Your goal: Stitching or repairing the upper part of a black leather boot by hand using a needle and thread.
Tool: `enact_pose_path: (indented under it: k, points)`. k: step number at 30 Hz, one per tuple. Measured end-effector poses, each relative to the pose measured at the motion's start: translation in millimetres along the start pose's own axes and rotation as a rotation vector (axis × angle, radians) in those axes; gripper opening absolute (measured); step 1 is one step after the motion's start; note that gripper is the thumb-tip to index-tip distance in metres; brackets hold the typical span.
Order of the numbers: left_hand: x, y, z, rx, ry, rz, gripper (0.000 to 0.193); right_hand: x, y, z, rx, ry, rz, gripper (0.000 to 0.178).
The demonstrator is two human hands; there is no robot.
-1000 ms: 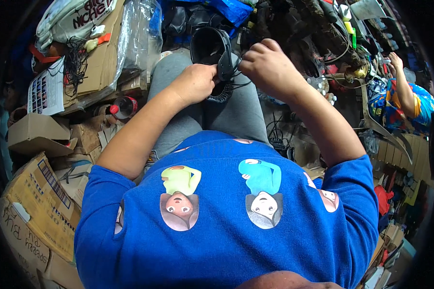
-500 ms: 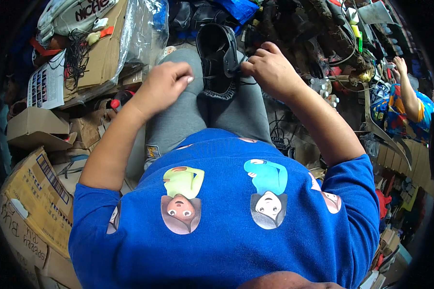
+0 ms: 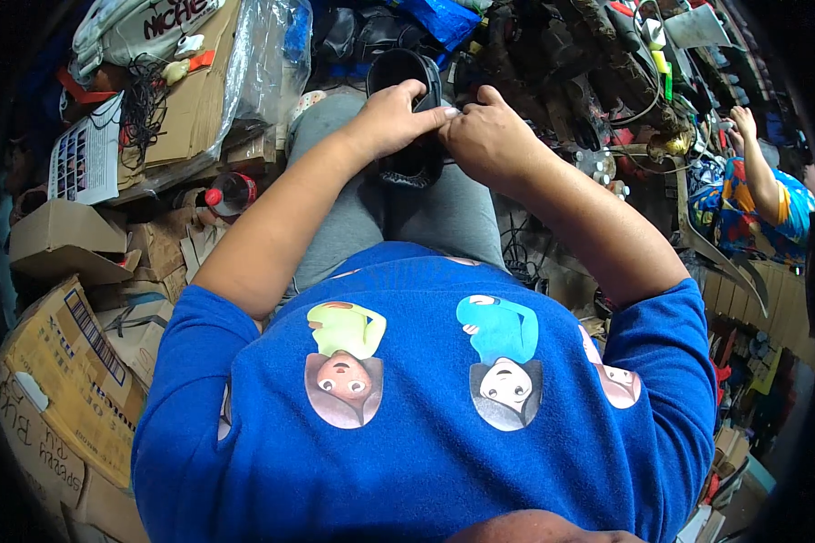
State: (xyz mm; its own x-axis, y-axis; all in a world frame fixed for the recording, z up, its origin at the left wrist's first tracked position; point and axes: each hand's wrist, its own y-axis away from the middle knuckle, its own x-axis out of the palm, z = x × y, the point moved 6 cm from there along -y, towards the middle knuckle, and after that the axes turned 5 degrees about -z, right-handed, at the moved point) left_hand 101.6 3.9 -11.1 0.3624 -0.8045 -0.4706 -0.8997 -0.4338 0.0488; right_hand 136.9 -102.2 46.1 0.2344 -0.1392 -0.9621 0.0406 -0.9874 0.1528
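A black shoe (image 3: pixel 414 174) is held between my knees, its opening facing up, and my hands cover its middle. My left hand (image 3: pixel 391 122) reaches across the shoe, fingers curled and thumb pointing right. Its thumb tip meets my right hand (image 3: pixel 492 140) at the shoe's right edge. The right hand is closed, its fingertips turned down beside the shoe. Whatever is pinched in either hand is too small or hidden to make out.
Cardboard boxes (image 3: pixel 68 231) and a bottle with a red cap (image 3: pixel 231 195) lie on my left. Tools and small bottles (image 3: pixel 598 167) crowd the right side, where another person's arm (image 3: pixel 762 172) shows. A blue bag (image 3: pixel 444 20) lies beyond the shoe.
My left hand has moved right and forward from above my left thigh to the shoe, meeting my right hand. The right hand has shifted slightly. The dark thread seen earlier is now hidden.
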Motion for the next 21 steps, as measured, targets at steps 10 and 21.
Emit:
enact_pose_path:
  k: [10,21]
  points:
    - [-0.9,1.1,-2.9,0.196,-0.192,-0.064,0.035,31.6,116.2,-63.4,0.259,-0.236,-0.046,0.008]
    - [-24.4,20.4,-9.1,0.02,1.218,-0.083,0.038,0.3,57.0,-71.1,0.425,-2.388,-1.034,0.02]
